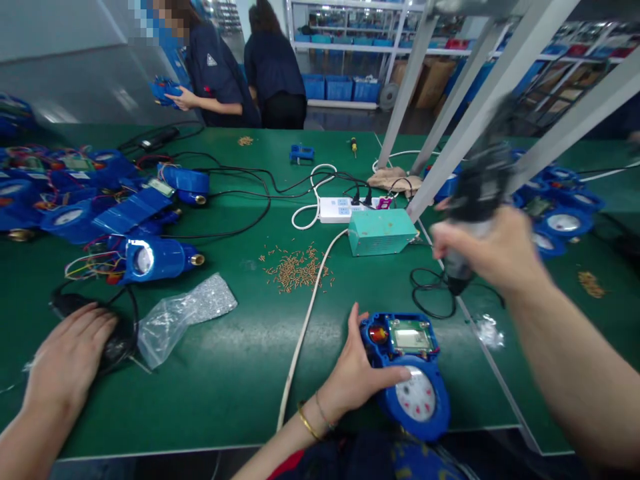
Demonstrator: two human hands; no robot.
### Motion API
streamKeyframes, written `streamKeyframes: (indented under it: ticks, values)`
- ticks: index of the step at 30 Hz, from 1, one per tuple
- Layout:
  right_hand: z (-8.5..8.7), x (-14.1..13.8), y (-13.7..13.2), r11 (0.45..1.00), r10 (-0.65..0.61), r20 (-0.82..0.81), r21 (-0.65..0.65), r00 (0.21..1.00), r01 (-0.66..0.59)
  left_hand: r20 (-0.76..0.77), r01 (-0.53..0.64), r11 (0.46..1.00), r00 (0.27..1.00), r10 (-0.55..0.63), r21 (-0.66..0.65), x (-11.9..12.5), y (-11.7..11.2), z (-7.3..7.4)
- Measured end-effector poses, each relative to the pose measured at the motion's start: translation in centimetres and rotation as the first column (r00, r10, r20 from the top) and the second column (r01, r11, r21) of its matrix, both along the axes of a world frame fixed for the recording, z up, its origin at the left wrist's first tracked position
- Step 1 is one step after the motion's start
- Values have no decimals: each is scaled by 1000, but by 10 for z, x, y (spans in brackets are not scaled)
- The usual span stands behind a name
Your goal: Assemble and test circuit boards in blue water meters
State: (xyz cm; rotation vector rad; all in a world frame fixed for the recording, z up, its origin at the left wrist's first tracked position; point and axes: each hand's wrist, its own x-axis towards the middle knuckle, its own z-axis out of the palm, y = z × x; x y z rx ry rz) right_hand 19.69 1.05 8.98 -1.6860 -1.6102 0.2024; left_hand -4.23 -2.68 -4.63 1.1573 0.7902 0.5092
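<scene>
At the bench's (pixel 240 407) near edge lies a blue meter (pixel 425 365), display up, the left hand's (pixel 345 383) fingers spread around its left side, thumb on the dial (pixel 423 400). The right hand's (pixel 500 253) fingers wrap a blurred driver (pixel 477 183), tip down, apart from the meter. Beyond lie screws (pixel 295 270) and a green box (pixel 383 232); leftward, a co-worker's hand (pixel 75 347) covers a black tool (pixel 119 343).

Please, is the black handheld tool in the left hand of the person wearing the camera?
No, the right hand grips the black handheld tool, while the left hand holds the blue meter.
</scene>
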Motion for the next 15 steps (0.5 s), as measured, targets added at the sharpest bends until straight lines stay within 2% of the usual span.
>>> streamKeyframes:
  ticks: [2,4,6,8,11,13,15]
  values:
    - [-32,-11,34,992,76,106,-108,991,-65,0,-1,996,1000,1,-93,-1,-5,0]
    - [-71,-22,57,971,161,188,-206,969,-122,12,2,990,1000,0,-138,-3,-8,3]
    - [-107,-31,70,951,213,238,-274,948,-145,52,5,987,999,3,-163,-3,-10,7]
    - [-131,-36,75,938,233,253,-315,939,-147,96,11,978,995,10,-209,-2,-12,13]
    - [-141,-35,73,931,220,215,-339,952,-139,149,9,949,988,40,-314,1,-16,23]
    - [-135,-27,62,935,183,154,-331,971,-124,163,-8,936,984,69,-352,3,-17,27]
    - [-125,-16,37,948,108,74,-308,991,-80,158,-33,931,983,96,-363,3,-18,30]
